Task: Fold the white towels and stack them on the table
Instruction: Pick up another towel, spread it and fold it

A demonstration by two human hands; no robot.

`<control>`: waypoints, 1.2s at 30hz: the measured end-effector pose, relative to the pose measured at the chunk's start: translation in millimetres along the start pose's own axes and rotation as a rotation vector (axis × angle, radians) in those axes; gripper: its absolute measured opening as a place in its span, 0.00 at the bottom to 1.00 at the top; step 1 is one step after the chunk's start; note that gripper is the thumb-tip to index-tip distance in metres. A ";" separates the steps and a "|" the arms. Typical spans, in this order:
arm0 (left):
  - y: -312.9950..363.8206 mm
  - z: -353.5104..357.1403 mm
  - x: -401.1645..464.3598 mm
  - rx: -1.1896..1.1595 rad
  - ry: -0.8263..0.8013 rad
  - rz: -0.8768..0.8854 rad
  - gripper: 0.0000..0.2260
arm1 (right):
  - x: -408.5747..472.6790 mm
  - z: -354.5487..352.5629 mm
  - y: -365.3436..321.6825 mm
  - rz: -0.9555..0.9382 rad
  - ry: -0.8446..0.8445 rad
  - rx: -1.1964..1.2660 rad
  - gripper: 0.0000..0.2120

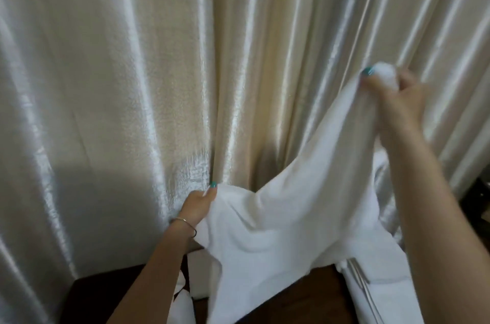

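Holding a white towel (267, 217) aloft in front of a pale satin curtain (111, 90), I have the left hand (197, 207), a thin bracelet (185, 223) at its wrist, pinched closed on the lower corner, above the far edge of the dark table (87, 297). The cloth sags in the middle and trails down toward the table's near side, where more white fabric (196, 278) lies partly hidden. Farther right, my right hand (397, 95) is raised much higher, fingers clenched round a bunched wad of the opposite corner. A second heap of white cloth (384, 281) sits at the table's right edge. Judging from this slant, the fold will go best if I level both hands, swap the wad for a clean corner pinch, and pull the top edge taut before bringing the corners together.
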State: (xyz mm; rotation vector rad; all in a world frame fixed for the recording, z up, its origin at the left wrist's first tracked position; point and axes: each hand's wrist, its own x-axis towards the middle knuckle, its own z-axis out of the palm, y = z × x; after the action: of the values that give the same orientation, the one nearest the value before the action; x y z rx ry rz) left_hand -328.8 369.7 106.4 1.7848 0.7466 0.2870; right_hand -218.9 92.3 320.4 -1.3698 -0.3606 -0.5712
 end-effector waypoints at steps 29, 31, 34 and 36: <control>73.4 -27.0 -96.2 -0.487 0.209 0.249 0.07 | -142.7 80.2 70.3 -0.045 -0.830 -0.107 0.17; 66.5 -29.6 -94.9 -0.363 0.344 0.286 0.08 | -145.5 79.9 68.1 -0.099 -0.792 -0.142 0.09; 62.6 -35.7 -94.4 -0.185 0.525 0.328 0.08 | -144.0 77.5 63.9 0.115 -0.789 -0.076 0.11; 62.2 -37.4 -92.7 -0.145 0.522 0.351 0.11 | -141.1 77.2 62.6 0.292 -0.833 -0.047 0.13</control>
State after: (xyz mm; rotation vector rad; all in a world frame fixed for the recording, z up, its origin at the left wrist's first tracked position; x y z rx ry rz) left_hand -398.9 330.5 192.5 1.7097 0.7421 1.0443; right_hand -291.0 198.2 204.7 -1.6263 -0.7971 0.2651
